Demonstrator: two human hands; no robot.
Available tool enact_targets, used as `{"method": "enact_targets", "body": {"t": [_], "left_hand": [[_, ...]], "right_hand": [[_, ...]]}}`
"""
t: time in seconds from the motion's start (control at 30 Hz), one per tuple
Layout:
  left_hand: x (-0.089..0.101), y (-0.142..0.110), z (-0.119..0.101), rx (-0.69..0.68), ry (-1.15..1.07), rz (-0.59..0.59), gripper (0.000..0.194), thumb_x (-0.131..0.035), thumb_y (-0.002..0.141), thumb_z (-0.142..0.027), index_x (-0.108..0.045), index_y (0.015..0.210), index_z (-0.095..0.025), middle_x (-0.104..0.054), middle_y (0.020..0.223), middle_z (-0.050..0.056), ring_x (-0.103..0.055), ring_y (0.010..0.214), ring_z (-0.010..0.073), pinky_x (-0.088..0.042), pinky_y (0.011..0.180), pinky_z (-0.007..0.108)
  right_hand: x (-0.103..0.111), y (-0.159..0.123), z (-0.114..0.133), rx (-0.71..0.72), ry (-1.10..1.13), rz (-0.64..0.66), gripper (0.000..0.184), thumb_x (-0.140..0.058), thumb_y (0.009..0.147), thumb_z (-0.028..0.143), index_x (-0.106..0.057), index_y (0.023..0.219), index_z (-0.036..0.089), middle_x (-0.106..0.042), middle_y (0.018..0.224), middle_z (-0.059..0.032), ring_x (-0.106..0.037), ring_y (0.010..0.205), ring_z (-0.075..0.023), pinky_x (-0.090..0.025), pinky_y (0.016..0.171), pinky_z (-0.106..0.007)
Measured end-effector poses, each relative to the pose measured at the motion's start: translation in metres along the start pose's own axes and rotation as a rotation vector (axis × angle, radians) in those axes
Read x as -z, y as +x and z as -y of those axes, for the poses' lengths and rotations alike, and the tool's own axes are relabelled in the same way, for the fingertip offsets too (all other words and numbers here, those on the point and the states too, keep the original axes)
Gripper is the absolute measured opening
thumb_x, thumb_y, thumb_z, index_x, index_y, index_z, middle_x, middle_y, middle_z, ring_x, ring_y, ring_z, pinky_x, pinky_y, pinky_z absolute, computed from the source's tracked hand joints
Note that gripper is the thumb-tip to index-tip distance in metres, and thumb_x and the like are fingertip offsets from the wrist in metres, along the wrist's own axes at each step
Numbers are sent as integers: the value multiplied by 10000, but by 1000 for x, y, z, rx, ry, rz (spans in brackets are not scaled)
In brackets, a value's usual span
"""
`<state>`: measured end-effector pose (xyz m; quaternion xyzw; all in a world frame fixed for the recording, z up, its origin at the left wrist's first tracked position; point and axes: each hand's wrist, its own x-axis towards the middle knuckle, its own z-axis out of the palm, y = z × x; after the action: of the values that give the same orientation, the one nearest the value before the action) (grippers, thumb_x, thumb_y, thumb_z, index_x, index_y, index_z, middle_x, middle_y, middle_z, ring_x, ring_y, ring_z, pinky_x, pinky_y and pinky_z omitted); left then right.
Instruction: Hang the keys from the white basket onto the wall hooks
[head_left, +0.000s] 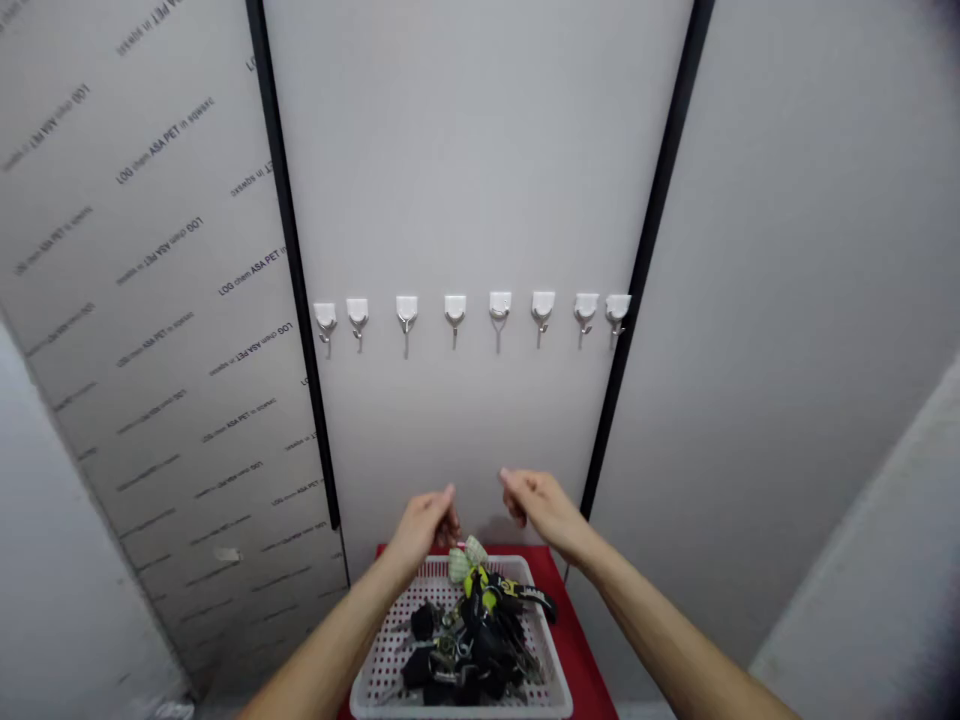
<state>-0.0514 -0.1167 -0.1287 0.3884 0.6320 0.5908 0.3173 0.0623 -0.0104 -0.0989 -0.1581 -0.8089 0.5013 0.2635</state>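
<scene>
My left hand hovers over the back left of a white plastic basket, its fingers curled in and the thumb on top. Nothing shows in it. My right hand is beyond the basket's back right corner, near the wall, fingers bent inward and also without any visible object. In the basket lies a heap of keys with black heads and metal rings. A pale green checked bow rests at the heap's back, just below my left fingers. Beside it is a black strap with yellow parts.
Several white hooks with metal prongs line the pale wall panel in a row. Black strips edge the panel on both sides. Under the basket is a red surface. Printed sheeting covers the left wall.
</scene>
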Motion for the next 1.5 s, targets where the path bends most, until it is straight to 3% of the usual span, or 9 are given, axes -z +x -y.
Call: {"method": "enact_targets", "body": {"t": [0.07, 0.13, 0.23, 0.47, 0.83, 1.1, 1.3, 1.5], "left_hand": [[0, 8, -32, -4, -159, 87, 505, -194, 638, -574, -343, 406, -151, -353, 332, -44, -306, 305, 46, -229, 368, 184], [-3, 10, -56, -49, -221, 191, 550, -131, 645, -589, -323, 375, -150, -312, 294, -45, -278, 279, 38, -189, 350, 180], [-11, 10, -73, -94, -192, 253, 580, -104, 652, -591, -323, 354, -145, -309, 280, -38, -276, 269, 34, -172, 344, 180], [-18, 11, -62, -60, -148, 219, 579, -74, 653, -592, -303, 352, -153, -305, 275, -38, -263, 268, 35, -167, 338, 186], [-15, 8, -59, -13, -114, 231, 578, -40, 668, -570, -290, 355, -153, -303, 277, -39, -244, 271, 31, -151, 346, 191], [-10, 8, -55, -28, -115, 288, 591, -47, 661, -583, -292, 343, -150, -289, 266, -38, -234, 261, 29, -139, 342, 193], [-6, 6, -49, -4, -98, 408, 599, -60, 648, -599, -304, 338, -147, -284, 269, -41, -228, 250, 27, -130, 335, 194], [-8, 7, -49, 10, -86, 370, 594, -70, 637, -606, -319, 359, -144, -309, 285, -39, -260, 265, 33, -175, 341, 183]], "right_hand": [[2, 10, 24, 44, 289, -70, 444, -279, 683, 504, -294, 396, 166, -254, 341, 69, -247, 309, -37, -227, 363, -186], [0, 16, 42, 54, 475, -55, 480, -251, 671, 550, -267, 382, 168, -224, 334, 77, -204, 286, -28, -210, 342, -184], [-6, 18, 50, 1, 545, -13, 518, -228, 655, 588, -267, 360, 164, -208, 316, 79, -171, 271, -20, -170, 316, -176], [-13, 16, 38, -55, 496, -5, 535, -232, 639, 609, -271, 353, 159, -192, 302, 82, -165, 267, -15, -147, 308, -168], [-16, 15, 39, -79, 457, 21, 540, -237, 617, 630, -253, 351, 160, -185, 307, 85, -151, 265, -8, -129, 307, -162], [-16, 13, 39, -84, 400, 82, 532, -210, 648, 607, -244, 358, 162, -189, 311, 83, -147, 272, -9, -126, 307, -166], [-12, 9, 37, -97, 327, 215, 528, -217, 657, 596, -253, 363, 159, -193, 303, 83, -165, 267, -13, -130, 309, -169], [-15, 10, 35, -107, 345, 169, 525, -206, 656, 599, -246, 370, 162, -196, 305, 85, -157, 272, -13, -138, 313, -170]]}}
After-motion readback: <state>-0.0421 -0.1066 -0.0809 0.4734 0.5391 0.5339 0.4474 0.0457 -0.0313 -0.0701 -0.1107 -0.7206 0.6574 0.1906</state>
